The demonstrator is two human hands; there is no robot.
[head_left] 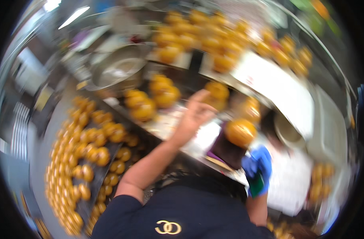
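My left hand (196, 113) is bare and reaches over the bench with its fingers apart. Its fingertips are close to a shiny golden-orange gourd-shaped piece (217, 93); blur hides whether they touch. My right hand (258, 161) wears a blue glove and looks closed, with a green part (256, 185) showing by the palm; what it grips is hidden. Just left of the glove is a dark purple-brown block (229, 153) with a pale lower edge. A larger golden gourd-shaped piece, its round end (241, 132) towards me, rests on or against this block.
Several more golden pieces (142, 105) stand on the bench to the left, with many others along the back. A wide metal bowl (120, 67) is at the far left. Rows of golden pieces (86, 151) lie lower left. A white panel (275, 89) and grey bin (327, 123) are right.
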